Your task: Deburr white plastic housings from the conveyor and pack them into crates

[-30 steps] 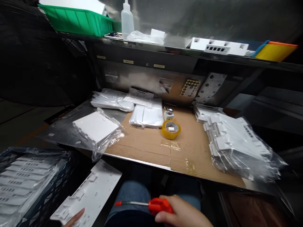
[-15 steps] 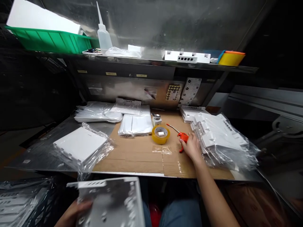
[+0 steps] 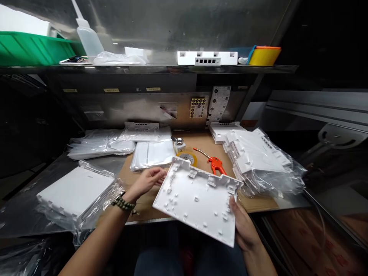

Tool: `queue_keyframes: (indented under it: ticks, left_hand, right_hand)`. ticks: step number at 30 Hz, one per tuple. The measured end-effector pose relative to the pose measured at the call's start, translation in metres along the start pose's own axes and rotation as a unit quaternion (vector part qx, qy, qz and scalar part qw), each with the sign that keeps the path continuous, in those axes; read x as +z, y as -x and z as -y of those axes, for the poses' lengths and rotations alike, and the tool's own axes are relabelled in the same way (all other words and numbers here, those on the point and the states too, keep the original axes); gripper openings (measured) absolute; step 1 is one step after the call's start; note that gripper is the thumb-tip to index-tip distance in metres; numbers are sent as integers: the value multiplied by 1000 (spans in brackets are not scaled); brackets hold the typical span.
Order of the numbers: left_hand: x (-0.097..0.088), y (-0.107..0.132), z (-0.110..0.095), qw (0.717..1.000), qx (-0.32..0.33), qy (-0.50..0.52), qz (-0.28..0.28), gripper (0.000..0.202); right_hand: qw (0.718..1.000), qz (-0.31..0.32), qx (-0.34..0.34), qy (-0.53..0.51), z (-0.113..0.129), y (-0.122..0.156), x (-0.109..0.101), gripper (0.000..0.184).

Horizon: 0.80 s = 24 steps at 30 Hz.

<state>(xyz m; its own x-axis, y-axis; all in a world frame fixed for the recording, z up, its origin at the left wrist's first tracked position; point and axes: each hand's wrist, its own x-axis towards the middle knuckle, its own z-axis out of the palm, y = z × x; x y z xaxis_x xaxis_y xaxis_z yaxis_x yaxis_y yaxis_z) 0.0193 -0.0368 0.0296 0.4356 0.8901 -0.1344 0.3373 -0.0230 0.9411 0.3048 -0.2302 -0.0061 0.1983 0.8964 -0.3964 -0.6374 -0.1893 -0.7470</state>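
Observation:
A white plastic housing cover [image 3: 198, 199] hangs tilted over the front of the bench, its ribbed inner side with clips and posts facing me. My right hand [image 3: 244, 224] grips its right edge, thumb on the inner face. My left hand [image 3: 151, 180], with a bead bracelet at the wrist, is by the cover's left edge, fingers curled together; whether they touch the edge or hold anything is unclear. Behind the cover lies a red air blow gun [image 3: 216, 164], partly hidden. A roll of yellow tape [image 3: 191, 156] is also partly covered.
Bagged white covers [image 3: 258, 153] are piled at right, another bagged cover [image 3: 77, 189] at left. Clear plastic bags [image 3: 155, 153] and a small dispenser bottle [image 3: 178, 145] stand behind. The shelf [image 3: 161, 69] above carries a green basket [image 3: 34, 50] and a squeeze bottle [image 3: 90, 42].
My right hand has let go of the blow gun and now grips the cover. The cover has come up and right over the bench. My left hand has moved from holding it to beside its left edge.

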Motion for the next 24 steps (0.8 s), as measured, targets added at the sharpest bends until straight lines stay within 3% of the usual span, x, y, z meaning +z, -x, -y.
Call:
queue_keyframes:
  ticks: [3, 5, 8, 12, 17, 21, 24]
  left_hand:
    - [-9, -30, 15, 985, 61, -114, -116, 32]
    - [-15, -41, 25, 967, 86, -183, -158, 29]
    - [-23, -50, 32, 947, 95, -250, -176, 23]
    - [-35, -56, 25, 939, 85, -282, -180, 26]
    - [-59, -71, 18, 959, 46, -217, -177, 43]
    - [-78, -86, 17, 987, -7, -88, -136, 63]
    - [-86, -89, 12, 993, -13, 3, -120, 70]
  right_hand:
    - [996, -64, -46, -39, 11, -6, -11, 69]
    - [991, -95, -72, -55, 16, -7, -16, 73]
    - [988, -107, -87, -75, 20, -5, -21, 76]
    - [984, -110, -94, -102, 21, -5, -24, 76]
    - [980, -137, -100, -104, 18, -6, -25, 73]
    - [981, -142, -93, -98, 14, -7, -25, 72]
    - [981, -147, -91, -94, 11, -9, -24, 73]
